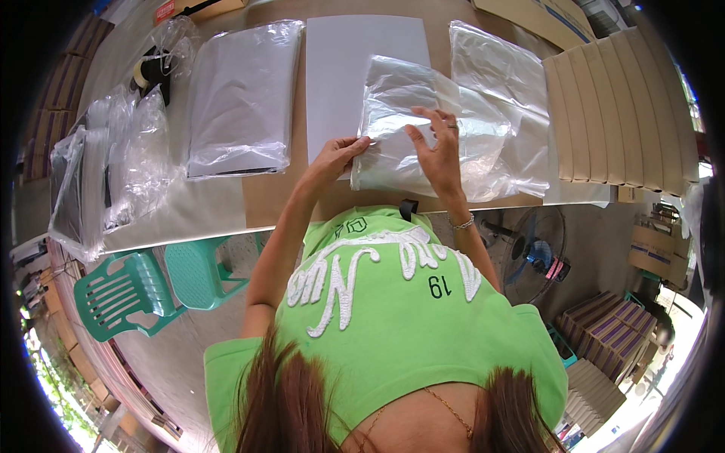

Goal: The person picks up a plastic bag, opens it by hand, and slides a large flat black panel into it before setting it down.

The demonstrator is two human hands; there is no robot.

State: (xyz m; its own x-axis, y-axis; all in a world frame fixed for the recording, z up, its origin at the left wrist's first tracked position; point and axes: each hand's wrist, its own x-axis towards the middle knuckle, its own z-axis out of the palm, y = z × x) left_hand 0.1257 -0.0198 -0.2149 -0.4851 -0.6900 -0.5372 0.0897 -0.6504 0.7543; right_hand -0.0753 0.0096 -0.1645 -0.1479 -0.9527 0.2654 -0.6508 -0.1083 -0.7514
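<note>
A clear plastic bag (396,90) lies crinkled in front of me, overlapping a flat white sheet (332,60). At the bag's left edge, my left hand (338,158) is closed in a pinch on the plastic. My right hand (438,155) is over the bag's middle with its fingers spread; whether the fingertips touch the film is hard to tell. More clear bags (498,64) lie flat to the right, partly under the one I hold. Left of the white sheet is a stack of plastic-covered sheets (242,98).
Plastic-wrapped bundles (140,162) hang near the table's left edge, with a tape roll (141,74) behind them. A row of brown cardboard pieces (619,113) stands at the right. Below are a green chair (124,294), a green stool (198,275) and a fan (536,253).
</note>
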